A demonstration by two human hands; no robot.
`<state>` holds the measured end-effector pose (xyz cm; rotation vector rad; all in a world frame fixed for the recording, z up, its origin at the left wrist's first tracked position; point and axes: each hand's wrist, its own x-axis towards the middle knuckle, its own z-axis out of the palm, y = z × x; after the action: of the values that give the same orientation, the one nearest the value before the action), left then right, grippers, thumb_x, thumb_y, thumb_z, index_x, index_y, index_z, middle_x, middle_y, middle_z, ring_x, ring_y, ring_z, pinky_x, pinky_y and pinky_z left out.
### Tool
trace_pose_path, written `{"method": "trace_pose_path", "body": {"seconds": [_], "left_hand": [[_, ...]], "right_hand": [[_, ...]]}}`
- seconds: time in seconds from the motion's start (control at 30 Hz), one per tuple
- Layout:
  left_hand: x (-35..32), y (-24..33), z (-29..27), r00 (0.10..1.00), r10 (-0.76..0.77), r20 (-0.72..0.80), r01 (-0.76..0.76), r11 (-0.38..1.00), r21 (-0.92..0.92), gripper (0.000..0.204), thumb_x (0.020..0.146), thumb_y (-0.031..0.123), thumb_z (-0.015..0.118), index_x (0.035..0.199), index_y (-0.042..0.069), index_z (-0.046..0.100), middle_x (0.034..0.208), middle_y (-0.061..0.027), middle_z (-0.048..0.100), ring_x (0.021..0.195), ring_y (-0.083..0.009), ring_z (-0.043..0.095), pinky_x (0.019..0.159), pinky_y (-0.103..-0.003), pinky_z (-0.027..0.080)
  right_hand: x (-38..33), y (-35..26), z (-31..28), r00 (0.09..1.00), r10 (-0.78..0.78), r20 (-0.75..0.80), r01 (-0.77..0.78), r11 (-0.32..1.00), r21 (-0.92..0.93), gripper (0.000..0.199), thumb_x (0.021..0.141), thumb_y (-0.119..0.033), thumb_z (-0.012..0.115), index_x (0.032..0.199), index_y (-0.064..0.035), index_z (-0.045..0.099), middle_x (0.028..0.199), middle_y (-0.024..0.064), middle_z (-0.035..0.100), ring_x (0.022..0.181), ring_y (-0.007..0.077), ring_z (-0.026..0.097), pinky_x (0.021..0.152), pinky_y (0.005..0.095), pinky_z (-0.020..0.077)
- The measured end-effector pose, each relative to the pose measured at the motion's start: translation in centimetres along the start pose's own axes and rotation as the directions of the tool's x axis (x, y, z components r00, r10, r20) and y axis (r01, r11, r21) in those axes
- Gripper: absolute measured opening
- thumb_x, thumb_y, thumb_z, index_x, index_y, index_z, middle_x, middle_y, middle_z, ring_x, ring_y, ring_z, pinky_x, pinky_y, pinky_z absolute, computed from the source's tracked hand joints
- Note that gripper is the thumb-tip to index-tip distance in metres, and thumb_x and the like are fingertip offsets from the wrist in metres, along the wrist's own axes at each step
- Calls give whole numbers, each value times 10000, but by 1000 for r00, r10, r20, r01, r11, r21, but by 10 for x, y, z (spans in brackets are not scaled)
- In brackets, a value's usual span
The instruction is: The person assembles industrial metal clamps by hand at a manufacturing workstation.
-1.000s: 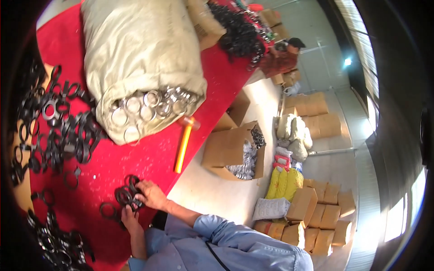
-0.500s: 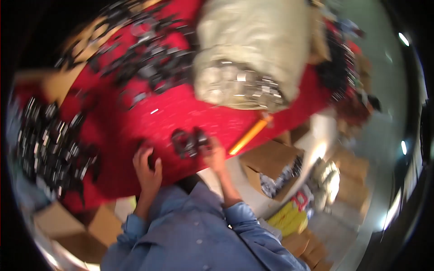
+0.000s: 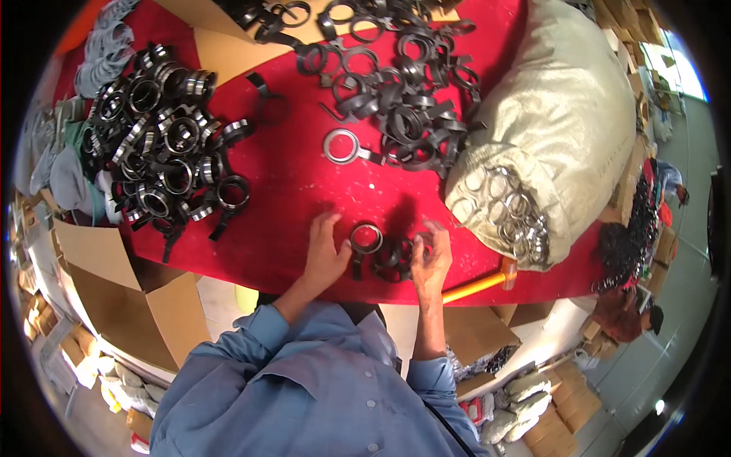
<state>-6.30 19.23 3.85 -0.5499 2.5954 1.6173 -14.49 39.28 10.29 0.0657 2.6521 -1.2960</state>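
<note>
Comparing this with a second ago, when both hands were crowded over the little cluster of black rings (image 3: 392, 263), the left hand (image 3: 326, 255) has come away from it and now sits beside a single shiny-lined ring (image 3: 365, 252), with the right hand (image 3: 432, 263) over by the cluster. Reads to me like the handling is now split between two spots. The view has swung too, so the heap of shiny-lined rings (image 3: 171, 145) shows properly on the left. All of it's on the red tabletop (image 3: 289, 190), ring and cluster near the front edge between the hands. Left hand is spread pretty wide, thumb just beside the ring, can't tell if they touch. Right forearm runs almost straight up, fingers curled with the thumb close to the cluster; honestly can't tell if it's gripping anything. Orange-handled hammer (image 3: 481, 286) lies just right of it.
</note>
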Motion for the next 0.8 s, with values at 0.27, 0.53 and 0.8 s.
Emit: {"method": "trace_pose_path", "body": {"seconds": [0.27,0.53,0.8], "left_hand": [[157,-22,-90,940,210,-270,-54,870,490,547,786,39,683,1289,-7,474,1313,-229,473,1168,-421,504,953,-486,487],[164,-48,-88,986,92,-141,-3,846,533,376,770,40,710,1117,24,564,1139,-161,548,1075,-387,555,866,-441,531],[107,13,-102,960,260,-102,-248,961,120,194,768,15,698,939,22,608,1049,-137,604,976,-349,575,821,-436,494]], "right_hand": [[82,-60,95,882,-189,431,361,859,-362,662,869,10,548,1489,2,315,1518,248,348,1010,467,636,788,499,574],[94,-23,130,897,-103,430,380,676,-632,592,787,-30,616,1362,-32,474,1358,164,509,1123,381,604,854,474,554],[49,-21,75,881,103,461,-316,853,415,133,975,-1,580,1104,-8,614,948,3,642,847,77,587,753,260,512]]}}
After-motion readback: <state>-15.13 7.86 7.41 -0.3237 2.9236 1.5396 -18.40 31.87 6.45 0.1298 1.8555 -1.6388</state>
